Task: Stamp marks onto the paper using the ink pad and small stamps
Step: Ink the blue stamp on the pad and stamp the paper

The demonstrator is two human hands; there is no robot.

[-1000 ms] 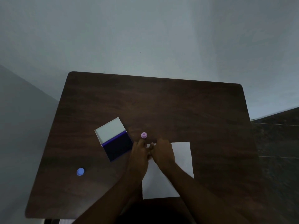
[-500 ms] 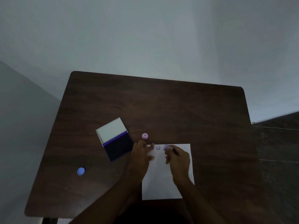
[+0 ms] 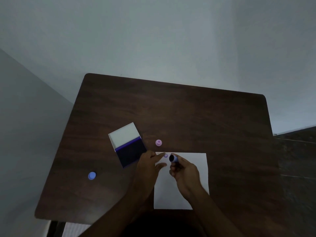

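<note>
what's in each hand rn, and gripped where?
Right hand holds a small blue stamp by its body, dark inked face tipped up off the paper. Left hand holds nothing; its fingers rest on the paper.
</note>
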